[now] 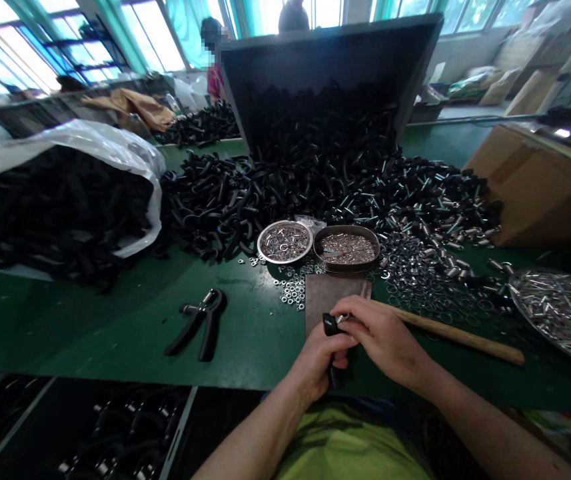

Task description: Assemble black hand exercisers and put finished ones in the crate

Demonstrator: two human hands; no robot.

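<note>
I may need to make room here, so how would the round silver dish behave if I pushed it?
The dish looks stiff, judging by its shiny, metal-like rim. It may feel heavy for its size, given the many small metal parts in it. A shove could spill some, since they lie loose and uncovered.

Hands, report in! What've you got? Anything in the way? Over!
Left hand gripping black handle. Right hand on metal spring. Wooden rod nearby, seemingly not blocking.
</note>
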